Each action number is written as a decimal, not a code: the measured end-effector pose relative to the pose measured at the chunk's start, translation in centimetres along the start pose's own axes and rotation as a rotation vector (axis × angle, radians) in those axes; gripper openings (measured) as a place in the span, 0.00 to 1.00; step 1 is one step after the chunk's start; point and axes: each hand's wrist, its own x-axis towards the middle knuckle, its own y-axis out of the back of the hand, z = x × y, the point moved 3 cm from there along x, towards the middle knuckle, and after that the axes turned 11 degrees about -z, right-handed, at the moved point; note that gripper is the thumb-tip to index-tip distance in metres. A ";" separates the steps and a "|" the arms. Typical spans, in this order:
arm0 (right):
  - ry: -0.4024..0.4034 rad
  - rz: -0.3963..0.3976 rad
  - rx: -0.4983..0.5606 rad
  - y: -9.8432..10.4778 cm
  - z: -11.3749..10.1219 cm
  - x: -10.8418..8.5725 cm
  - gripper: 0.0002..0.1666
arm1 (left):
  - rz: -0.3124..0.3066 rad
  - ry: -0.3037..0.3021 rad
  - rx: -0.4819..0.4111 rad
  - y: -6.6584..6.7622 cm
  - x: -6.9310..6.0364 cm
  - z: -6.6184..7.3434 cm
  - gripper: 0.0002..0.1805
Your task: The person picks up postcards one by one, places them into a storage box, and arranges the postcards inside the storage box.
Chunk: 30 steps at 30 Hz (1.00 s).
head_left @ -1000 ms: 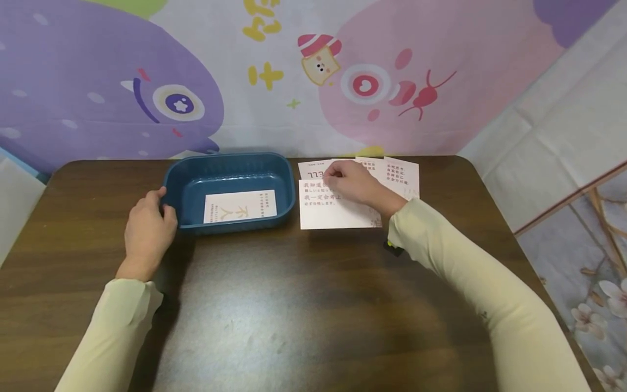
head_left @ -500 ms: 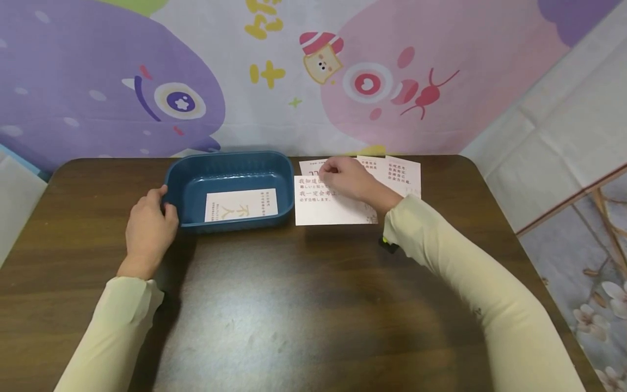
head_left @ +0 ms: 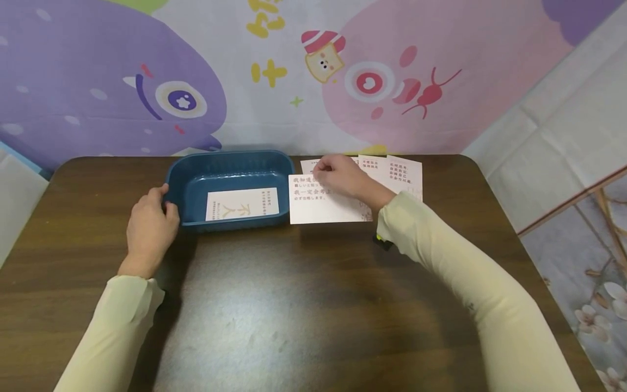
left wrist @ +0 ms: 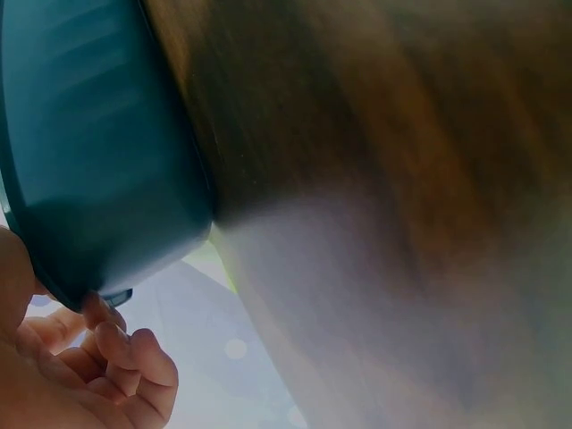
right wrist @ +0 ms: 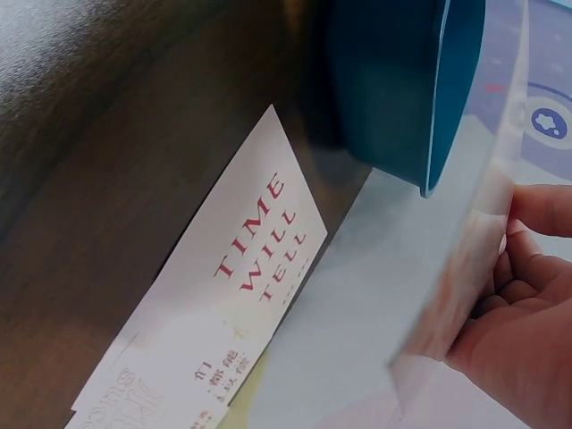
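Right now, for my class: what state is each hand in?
Left hand: holding the blue tray by its edge.
Right hand: pinching a printed card.

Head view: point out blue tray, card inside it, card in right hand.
Blue tray [head_left: 222, 183]: head view, bare inner floor.
Inner card [head_left: 243, 204]: head view, middle of printed face.
Held card [head_left: 329, 209]: head view, blank lower part.

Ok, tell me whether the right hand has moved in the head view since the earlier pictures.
Yes: against the printed bread figure on the backdrop, the right hand has shifted slightly left, carrying its card toward the blue tray.
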 end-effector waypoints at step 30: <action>-0.015 -0.034 0.006 -0.7 -2.3 1.8 0.14 | -0.015 -0.010 -0.021 0.1 -0.1 0.0 0.26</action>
